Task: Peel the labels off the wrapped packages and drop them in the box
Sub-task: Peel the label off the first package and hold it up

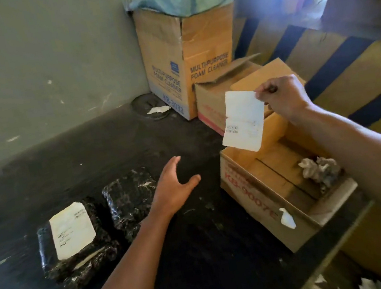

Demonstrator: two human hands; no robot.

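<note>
My right hand (283,98) pinches the top corner of a peeled white label (243,121), which hangs above the far end of an open cardboard box (253,184). A crumpled grey wad (319,170) lies inside that box. My left hand (173,187) hovers open, fingers spread, just right of a black wrapped package (130,198) with no label on its top. Further left lies another black wrapped package (78,262) with a white label (72,229) stuck on top, one corner lifting.
A tall foam-cleaner carton (184,65) lined with a blue bag stands against the grey wall. A smaller open carton (217,100) sits beside it. A paper scrap (157,110) lies on a round floor cover. Yellow-and-black striped surface rises on the right.
</note>
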